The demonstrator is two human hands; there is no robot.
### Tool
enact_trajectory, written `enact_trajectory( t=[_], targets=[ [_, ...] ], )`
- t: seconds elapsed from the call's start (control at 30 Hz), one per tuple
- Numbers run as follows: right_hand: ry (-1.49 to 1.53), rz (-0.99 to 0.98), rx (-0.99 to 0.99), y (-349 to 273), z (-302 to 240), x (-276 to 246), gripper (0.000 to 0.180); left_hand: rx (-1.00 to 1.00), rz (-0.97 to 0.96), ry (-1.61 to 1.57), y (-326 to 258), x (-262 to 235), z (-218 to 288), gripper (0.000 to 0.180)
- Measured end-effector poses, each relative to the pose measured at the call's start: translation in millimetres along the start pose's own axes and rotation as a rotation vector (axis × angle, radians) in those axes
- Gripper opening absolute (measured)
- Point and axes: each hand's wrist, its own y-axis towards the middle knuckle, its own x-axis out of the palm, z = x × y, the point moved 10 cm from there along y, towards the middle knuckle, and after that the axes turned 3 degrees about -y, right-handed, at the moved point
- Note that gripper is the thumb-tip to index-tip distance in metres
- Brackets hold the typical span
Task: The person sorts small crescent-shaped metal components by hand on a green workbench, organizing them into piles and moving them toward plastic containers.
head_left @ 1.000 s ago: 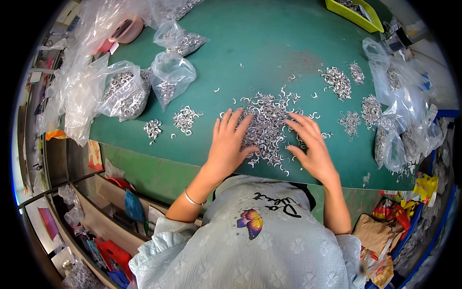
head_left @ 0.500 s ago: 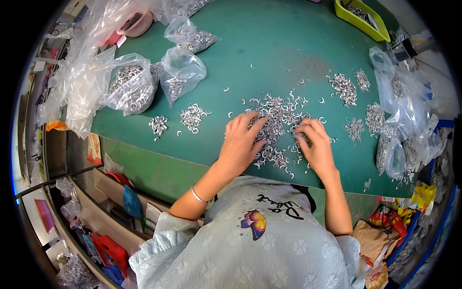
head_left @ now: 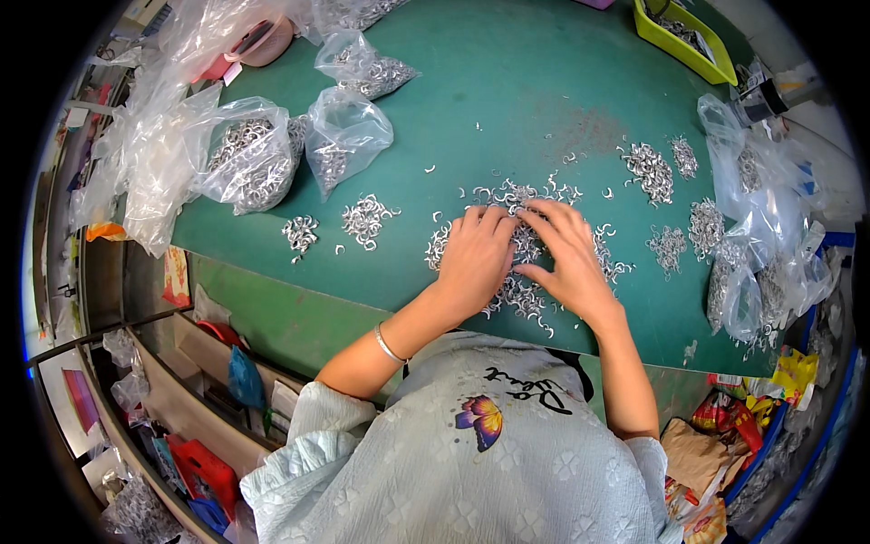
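Green work table [head_left: 507,86], seen from above, with a main pile [head_left: 521,295] of metal pieces near its front edge, directly before the person. The step in hand, as judged from posture, is two-handed working of this loose pile. The left hand [head_left: 478,254] lies palm down over it, fingers close together and slightly bent; whether anything is caught beneath cannot be told. The right hand [head_left: 571,258] is spread, thumb well apart from the fingers, with pieces visible in the gap and none seen clasped; its index finger reaches close to the left hand's fingers. From this position, a further move would seem to call for light, flat fingers, since the pieces slide and scatter readily.

Materials, in descending size: the table top is smooth and matt, with a brownish worn patch toward its far side. A clear bag [head_left: 254,163] at left is thin, creased, glossy plastic, bulging with metal. The yellow-green tray [head_left: 680,54] is rigid and shallow. The right heap [head_left: 649,172] and left heap [head_left: 367,219] are low and ragged-edged. Single pieces are silvery, curved like small crescents.
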Motion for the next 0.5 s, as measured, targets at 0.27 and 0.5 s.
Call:
enact_trajectory(
  t=[0.27,0.5],
  targets=[
    [-0.122,0.059,-0.027,-16.6,19.7,-5.7,0.014,-0.051,0.088,-0.117,1.1,-15.1,-23.6,0.023],
    [0.059,0.123,0.075,-20.5,22.7,-27.3,0.030,-0.028,0.054,-0.073,1.7,-32.8,-16.4,0.033]
  ],
)
